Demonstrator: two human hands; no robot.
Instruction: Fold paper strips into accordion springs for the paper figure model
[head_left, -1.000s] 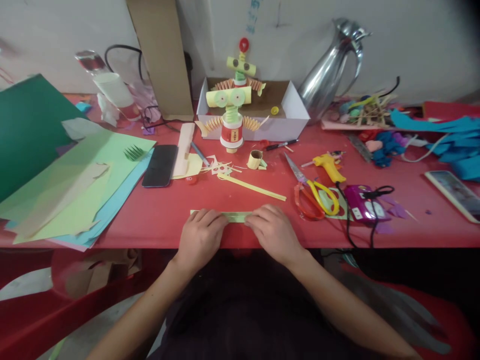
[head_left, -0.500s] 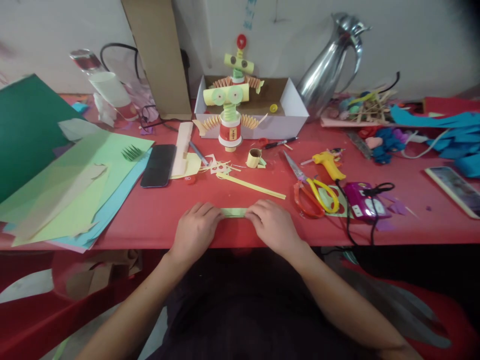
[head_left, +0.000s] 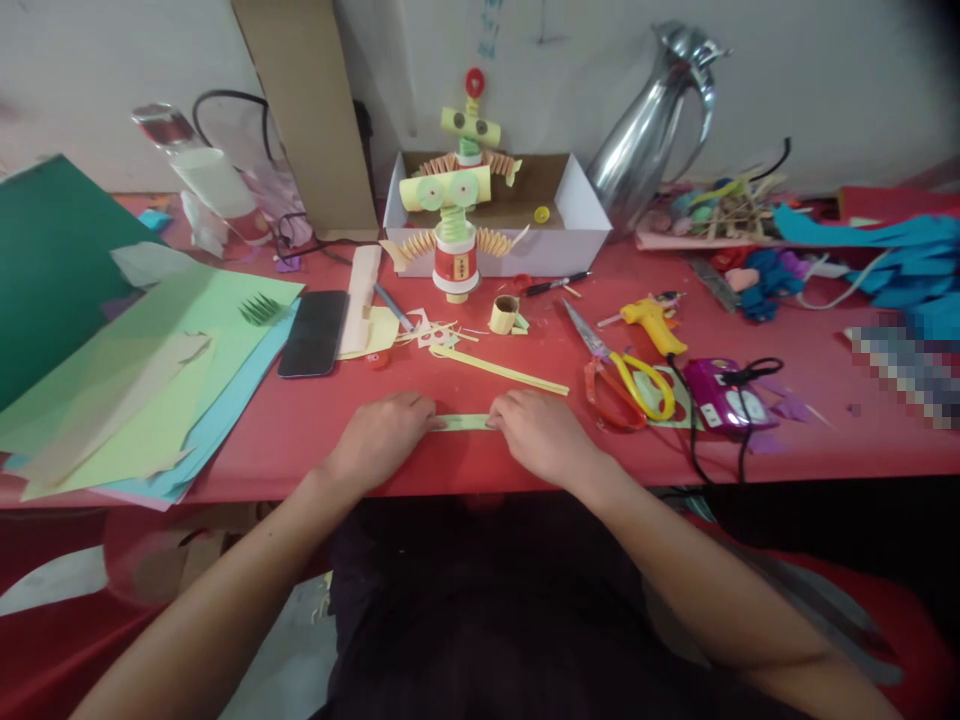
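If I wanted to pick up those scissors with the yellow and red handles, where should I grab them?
Probably by the handle loops of the yellow-and-red-handled scissors, coming from the near table edge. The loops lie flat toward the person, while the metal blades point away toward the white cardboard box, so the sharp tips stay clear of your fingers.

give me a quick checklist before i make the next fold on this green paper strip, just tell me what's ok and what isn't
1. Green paper strip lies flat on the red table: ok.
2. Left hand presses its left end: ok.
3. Right hand presses its right end: ok.
4. Strip ends aligned under the hands: cannot tell, hidden.
5. Yellow strip lies apart from the green one: ok.
6. Scissors lie beside the right hand, blades pointing away: ok.
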